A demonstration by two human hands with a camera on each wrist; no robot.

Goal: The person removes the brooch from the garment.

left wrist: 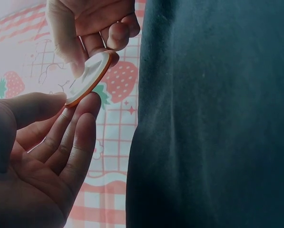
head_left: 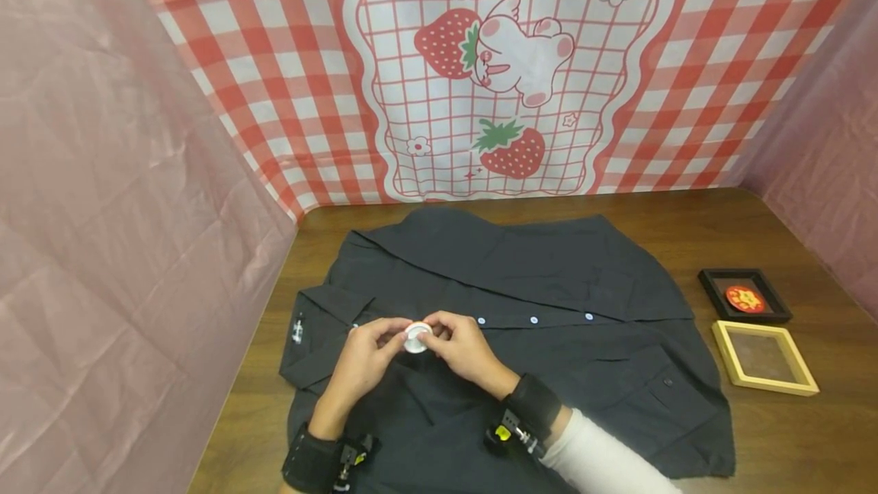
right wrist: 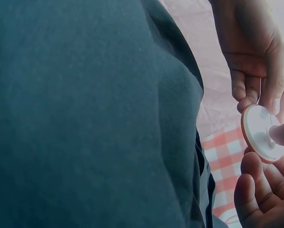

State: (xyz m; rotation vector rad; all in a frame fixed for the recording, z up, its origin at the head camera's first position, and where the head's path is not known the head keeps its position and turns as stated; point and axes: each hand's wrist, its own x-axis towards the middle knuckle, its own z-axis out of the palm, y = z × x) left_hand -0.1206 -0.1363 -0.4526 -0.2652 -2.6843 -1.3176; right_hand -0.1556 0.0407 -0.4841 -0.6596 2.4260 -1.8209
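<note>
A round badge point(head_left: 416, 338) with a white back and an orange rim is held above a dark button-up shirt point(head_left: 507, 265), spread on the table. My left hand point(head_left: 368, 357) pinches its left edge between thumb and fingers. On the opposite side, my right hand point(head_left: 469, 347) also pinches the badge. The left wrist view shows the badge point(left wrist: 91, 77) tilted, nearly edge-on. Its white back point(right wrist: 261, 133) faces the right wrist camera, with the right thumb pressed against it and a thin line like a pin faintly visible. The front is mostly hidden.
On the table's right side, a black frame point(head_left: 709, 290) holds a red and yellow round badge point(head_left: 745, 299). A pale yellow frame point(head_left: 775, 384) lies just in front of it. Behind the shirt hangs a checked strawberry cloth point(head_left: 315, 67); pink fabric point(head_left: 137, 250) hangs at the sides.
</note>
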